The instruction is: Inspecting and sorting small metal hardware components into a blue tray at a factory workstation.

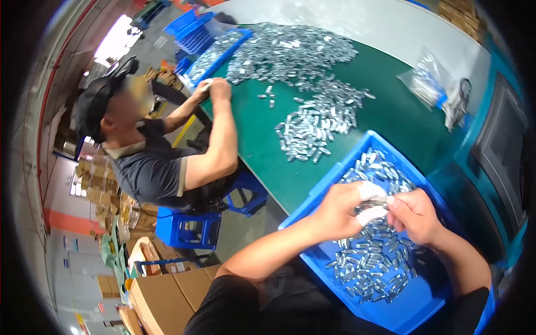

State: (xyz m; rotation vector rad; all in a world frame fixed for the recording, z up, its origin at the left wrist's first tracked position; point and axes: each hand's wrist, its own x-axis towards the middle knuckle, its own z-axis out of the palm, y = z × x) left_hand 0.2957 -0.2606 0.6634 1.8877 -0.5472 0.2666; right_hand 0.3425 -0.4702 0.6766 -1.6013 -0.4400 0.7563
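head view: metal pieces point(369, 259) below left hand point(341, 209) and right hand point(420, 216), both narrow, any held piece unclear

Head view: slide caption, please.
Left hand and right hand meet over a blue tray of metal parts at a green table heaped with more.

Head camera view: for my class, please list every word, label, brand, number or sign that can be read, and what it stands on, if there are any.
None can be read.
Small notices on the wall at left: too small and blurred to read.
Stacked cartons at left: any print is too small to make out.
Metal pieces in the blue bin: no legible marking.
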